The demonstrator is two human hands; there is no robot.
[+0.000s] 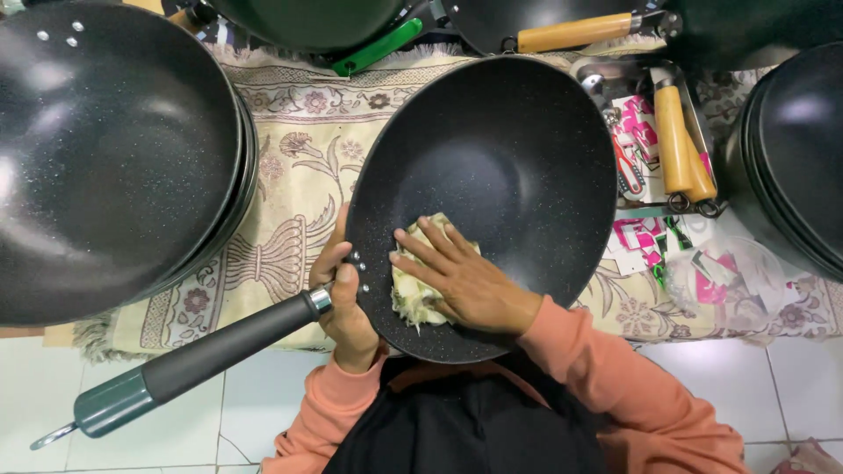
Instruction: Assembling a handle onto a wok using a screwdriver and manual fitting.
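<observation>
Woks [105, 158] crowd hand [457, 276], cloth [417, 294], pan [509, 158].

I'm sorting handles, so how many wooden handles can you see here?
2. One wooden handle lies along the top edge, on a pan there. The other handle lies in the tray right of the wok being wiped. More may be hidden under the stacked pans.
</observation>
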